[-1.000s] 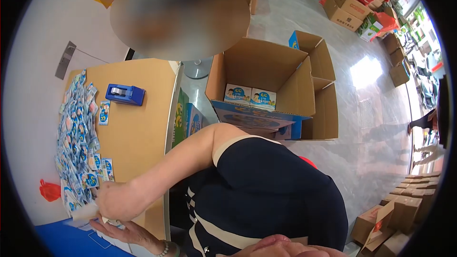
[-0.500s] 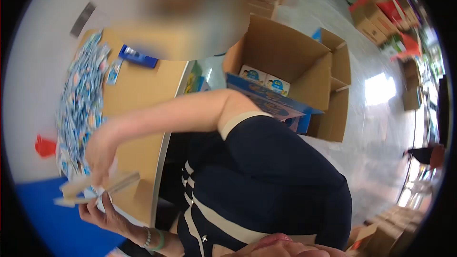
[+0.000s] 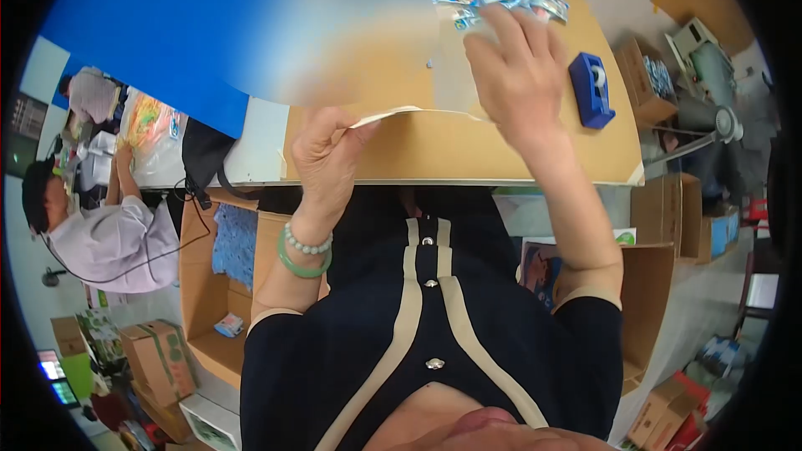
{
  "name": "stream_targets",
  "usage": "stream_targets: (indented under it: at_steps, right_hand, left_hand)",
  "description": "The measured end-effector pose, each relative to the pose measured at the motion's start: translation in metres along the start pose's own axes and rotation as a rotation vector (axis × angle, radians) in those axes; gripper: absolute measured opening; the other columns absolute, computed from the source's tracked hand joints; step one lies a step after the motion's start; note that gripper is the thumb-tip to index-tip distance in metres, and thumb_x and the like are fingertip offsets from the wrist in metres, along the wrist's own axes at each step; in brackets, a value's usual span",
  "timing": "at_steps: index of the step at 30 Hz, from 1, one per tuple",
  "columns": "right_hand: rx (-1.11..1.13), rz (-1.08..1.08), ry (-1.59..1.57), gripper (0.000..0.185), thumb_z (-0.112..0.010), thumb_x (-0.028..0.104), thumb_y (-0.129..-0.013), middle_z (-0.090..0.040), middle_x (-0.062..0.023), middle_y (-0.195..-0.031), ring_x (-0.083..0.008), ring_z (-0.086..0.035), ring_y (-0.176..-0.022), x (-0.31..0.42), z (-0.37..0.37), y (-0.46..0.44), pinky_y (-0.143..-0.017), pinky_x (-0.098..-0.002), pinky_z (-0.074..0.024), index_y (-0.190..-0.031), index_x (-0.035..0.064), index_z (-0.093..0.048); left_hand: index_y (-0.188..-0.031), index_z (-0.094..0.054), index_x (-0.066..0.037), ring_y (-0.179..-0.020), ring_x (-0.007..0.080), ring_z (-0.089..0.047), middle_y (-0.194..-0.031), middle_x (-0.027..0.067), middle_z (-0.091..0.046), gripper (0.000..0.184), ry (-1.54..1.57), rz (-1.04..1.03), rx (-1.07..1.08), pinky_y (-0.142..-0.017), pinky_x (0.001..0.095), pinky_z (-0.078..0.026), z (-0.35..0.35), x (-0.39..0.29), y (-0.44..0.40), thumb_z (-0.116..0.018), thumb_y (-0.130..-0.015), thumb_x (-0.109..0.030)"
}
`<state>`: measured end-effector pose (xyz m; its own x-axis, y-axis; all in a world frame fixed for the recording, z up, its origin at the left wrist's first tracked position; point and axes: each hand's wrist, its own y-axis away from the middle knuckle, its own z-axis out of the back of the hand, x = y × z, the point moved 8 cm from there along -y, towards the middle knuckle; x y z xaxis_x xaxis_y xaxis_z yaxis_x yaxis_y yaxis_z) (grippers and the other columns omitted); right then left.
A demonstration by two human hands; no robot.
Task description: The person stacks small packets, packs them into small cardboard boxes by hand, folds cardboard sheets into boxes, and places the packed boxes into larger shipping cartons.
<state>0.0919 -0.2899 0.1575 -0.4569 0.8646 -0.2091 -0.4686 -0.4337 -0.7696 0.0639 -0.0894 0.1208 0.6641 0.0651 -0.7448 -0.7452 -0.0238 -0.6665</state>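
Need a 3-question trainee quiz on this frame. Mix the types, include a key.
1. True or false: the green bangle and the bead bracelet are on the same wrist.

2. What do the fingers of the left hand pinch?
A) a phone
B) a thin pale sheet
C) scissors

3. Fill in the blank: the hand nearer the blue tape dispenser on the table is the ____ hand.

Key: 1 true; 2 B; 3 right.
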Motion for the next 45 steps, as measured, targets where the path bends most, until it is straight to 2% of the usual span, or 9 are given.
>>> stream_targets:
  at_steps: [6, 18, 21, 29, 32, 33, 36, 40, 45]
  right_hand:
    - [-0.066, 0.043, -0.18, 0.031, -0.069, 0.003, -0.072, -0.057, -0.0136, -0.131, -0.0359, -0.055, -0.112, 0.035, 0.013, 0.028, -0.101, -0.0418, -0.0412, -0.103, 0.0077, -0.069]
    - [-0.084, -0.435, -0.837, 0.036, -0.075, -0.002, -0.073, -0.044, -0.0159, -0.146, -0.0377, -0.043, -0.129, 0.003, -0.037, 0.024, -0.104, -0.0444, -0.04, -0.105, 0.0109, -0.07]
    - [0.23, -0.276, -0.843, 0.018, -0.073, 0.009, -0.082, -0.061, -0.0095, -0.125, -0.035, -0.048, -0.123, 0.017, -0.076, 0.034, -0.105, -0.0419, -0.0395, -0.1, 0.0085, -0.073]
    - [0.667, -0.28, -0.781, 0.022, -0.072, 0.024, -0.085, -0.062, -0.0146, -0.121, -0.0421, -0.042, -0.132, 0.04, -0.102, 0.074, -0.107, -0.0477, -0.0384, -0.103, 0.012, -0.074]
    - [0.634, -0.325, -0.761, 0.025, -0.071, 0.025, -0.085, -0.063, -0.0152, -0.118, -0.0412, -0.048, -0.126, 0.047, -0.098, 0.06, -0.102, -0.0454, -0.042, -0.106, 0.0104, -0.072]
    - [0.613, -0.339, -0.751, 0.027, -0.071, 0.026, -0.086, -0.064, -0.0155, -0.116, -0.0408, -0.051, -0.123, 0.049, -0.097, 0.054, -0.1, -0.0442, -0.0438, -0.107, 0.0096, -0.071]
    - [0.686, -0.479, -0.867, 0.033, -0.071, 0.025, -0.087, -0.065, -0.015, -0.11, -0.0358, -0.058, -0.109, 0.05, -0.109, 0.052, -0.092, -0.041, -0.0473, -0.114, 0.0082, -0.067]
    - [0.837, -0.656, -0.914, 0.036, -0.071, 0.024, -0.088, -0.067, -0.0158, -0.108, -0.0341, -0.064, -0.099, 0.045, -0.126, 0.058, -0.087, -0.0391, -0.0497, -0.118, 0.0055, -0.064]
    - [0.905, -0.746, -0.879, 0.039, -0.072, 0.02, -0.085, -0.065, -0.0181, -0.113, -0.0346, -0.063, -0.103, 0.041, -0.123, 0.055, -0.089, -0.0394, -0.0495, -0.12, 0.0037, -0.062]
  left_hand:
    - [-0.089, -0.064, -0.004, -0.124, 0.0271, -0.055, -0.137, 0.0165, -0.051, 0.019, 0.173, 0.151, -0.094, -0.094, 0.0317, -0.047, 0.033, 0.068, 0.016, -0.065, -0.082, 0.014]
    - [-0.085, -0.06, -0.003, -0.123, 0.0291, -0.056, -0.12, 0.0161, -0.061, 0.021, -0.037, 0.024, -0.007, -0.093, 0.0326, -0.047, 0.03, 0.049, -0.002, -0.066, -0.078, 0.016]
    - [-0.086, -0.06, -0.003, -0.124, 0.0322, -0.055, -0.12, 0.0179, -0.061, 0.02, -0.195, -0.021, 0.081, -0.094, 0.0332, -0.047, 0.028, 0.052, 0.003, -0.065, -0.079, 0.016]
    - [-0.097, -0.066, -0.003, -0.133, 0.0395, -0.045, -0.132, 0.0213, -0.053, 0.012, -0.24, 0.296, 0.171, -0.1, 0.0393, -0.044, 0.031, 0.088, 0.058, -0.069, -0.085, -0.003]
    - [-0.104, -0.066, -0.004, -0.132, 0.0401, -0.044, -0.134, 0.0202, -0.051, 0.022, -0.827, -0.016, -0.294, -0.103, 0.0453, -0.041, 0.039, 0.044, 0.055, -0.071, -0.086, -0.015]
    - [-0.104, -0.066, -0.004, -0.132, 0.0401, -0.044, -0.134, 0.0202, -0.051, 0.022, -0.83, -0.017, -0.294, -0.103, 0.0453, -0.041, 0.042, 0.047, 0.059, -0.071, -0.086, -0.015]
    - [-0.115, -0.062, -0.005, -0.129, 0.0371, -0.047, -0.134, 0.017, -0.052, 0.038, -1.181, -0.719, 0.051, -0.103, 0.0502, -0.041, 0.003, 0.02, 0.079, -0.072, -0.081, -0.018]
    - [-0.121, -0.058, -0.004, -0.124, 0.0311, -0.051, -0.128, 0.0133, -0.054, 0.048, -1.172, -0.426, 0.266, -0.103, 0.0508, -0.041, -0.022, 0.047, 0.05, -0.071, -0.077, -0.018]
    - [-0.122, -0.056, -0.003, -0.117, 0.0269, -0.055, -0.12, 0.0108, -0.057, 0.048, -1.208, -0.429, 0.257, -0.103, 0.047, -0.041, -0.025, 0.062, 0.033, -0.067, -0.077, -0.016]
